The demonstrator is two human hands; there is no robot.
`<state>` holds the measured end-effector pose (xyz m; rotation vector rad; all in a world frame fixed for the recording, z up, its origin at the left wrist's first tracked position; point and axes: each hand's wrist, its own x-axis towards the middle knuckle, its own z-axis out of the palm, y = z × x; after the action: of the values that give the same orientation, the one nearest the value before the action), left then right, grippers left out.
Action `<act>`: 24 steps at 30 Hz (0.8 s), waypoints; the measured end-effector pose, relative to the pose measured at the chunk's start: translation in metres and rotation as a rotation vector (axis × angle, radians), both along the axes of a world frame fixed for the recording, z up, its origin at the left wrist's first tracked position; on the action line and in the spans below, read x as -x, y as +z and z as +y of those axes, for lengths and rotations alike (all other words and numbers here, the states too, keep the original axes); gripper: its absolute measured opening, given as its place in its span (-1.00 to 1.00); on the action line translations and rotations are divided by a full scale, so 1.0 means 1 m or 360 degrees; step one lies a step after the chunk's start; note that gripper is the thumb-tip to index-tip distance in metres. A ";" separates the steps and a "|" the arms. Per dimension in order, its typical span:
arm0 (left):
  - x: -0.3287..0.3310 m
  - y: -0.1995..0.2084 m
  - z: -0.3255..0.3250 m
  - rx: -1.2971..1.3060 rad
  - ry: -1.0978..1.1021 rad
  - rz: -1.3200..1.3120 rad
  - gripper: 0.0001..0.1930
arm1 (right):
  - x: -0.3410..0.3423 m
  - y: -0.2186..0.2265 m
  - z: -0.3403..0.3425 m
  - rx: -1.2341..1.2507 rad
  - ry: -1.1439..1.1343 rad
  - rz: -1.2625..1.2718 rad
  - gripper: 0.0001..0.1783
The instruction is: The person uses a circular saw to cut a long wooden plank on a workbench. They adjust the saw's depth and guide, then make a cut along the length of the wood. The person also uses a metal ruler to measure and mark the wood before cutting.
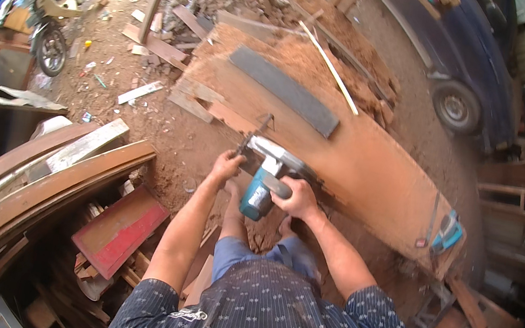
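Note:
A teal circular saw with a silver guard and base is tilted at the near edge of a wooden board. My right hand is wrapped round its dark rear handle. To the saw's left, my left hand is closed on a thin dark metal bar by the saw's front; whether the bar is fixed to the saw I cannot tell. A long dark grey plank lies flat on the board beyond the saw. The blade's contact with the board is hidden.
Another teal power tool rests at the board's right end. Sawdust and a pale stick lie at the far side. Stacked boards and a red-edged panel stand left. A motorcycle and a dark blue vehicle are farther off.

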<state>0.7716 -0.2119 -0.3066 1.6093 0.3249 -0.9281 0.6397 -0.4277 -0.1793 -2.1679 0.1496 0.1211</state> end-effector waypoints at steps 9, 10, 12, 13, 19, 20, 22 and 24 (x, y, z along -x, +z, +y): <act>-0.022 0.002 0.016 -0.0096 0.0006 -0.0033 -0.48 | -0.026 0.009 0.019 -0.0018 0.0039 0.0016 -0.71; -0.024 0.011 0.017 -0.0129 0.0005 -0.0027 -0.49 | -0.029 0.009 0.020 -0.0032 0.0035 0.0015 -0.72; -0.028 0.025 0.019 -0.0157 -0.0002 -0.0018 -0.51 | -0.033 0.011 0.024 -0.0065 0.0030 0.0017 -0.72; -0.031 0.029 0.020 -0.0153 -0.0009 -0.0015 -0.52 | -0.035 0.010 0.026 -0.0062 0.0039 0.0011 -0.72; -0.042 0.020 0.033 -0.0097 0.0023 -0.0012 -0.59 | -0.048 0.008 0.037 -0.0047 0.0066 0.0012 -0.74; -0.044 0.019 0.035 -0.0084 0.0030 -0.0009 -0.60 | -0.050 0.006 0.040 -0.0045 0.0071 -0.0001 -0.74; -0.050 0.025 0.037 -0.0110 0.0002 0.0010 -0.61 | -0.053 0.002 0.042 -0.0039 0.0064 -0.0019 -0.74; -0.055 0.025 0.041 -0.0117 -0.0047 0.0018 -0.59 | -0.057 0.000 0.046 -0.0035 0.0057 -0.0033 -0.74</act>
<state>0.8268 -0.1708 -0.2818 1.6806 0.3473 -0.9577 0.6966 -0.3822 -0.1795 -2.1497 0.0971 0.1206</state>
